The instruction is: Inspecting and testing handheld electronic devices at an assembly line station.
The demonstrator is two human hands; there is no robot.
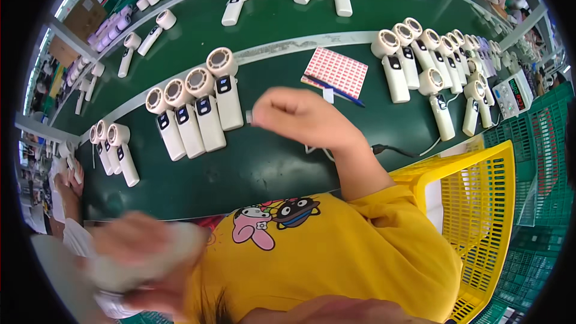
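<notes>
My right hand (300,117) is closed over the middle of the green table, its fingers pinched around a white cable plug (249,117). A cable leads off from below the hand, with a black connector (379,149) along it. My left hand (133,240) is at the lower left, off the table's near edge and smeared by motion. Against it is a blurred pale shape (174,252) that I cannot make out. Left of my right hand, a row of several cream handheld fans (207,123) lies side by side, a dark display on each handle.
More fans lie at left (124,165) and crowd the right side (394,78). A red-and-white label sheet (336,72) with a blue pen (336,90) lies beyond my right hand. At right are a power supply (513,96) and a yellow basket (507,204). Co-workers sit around.
</notes>
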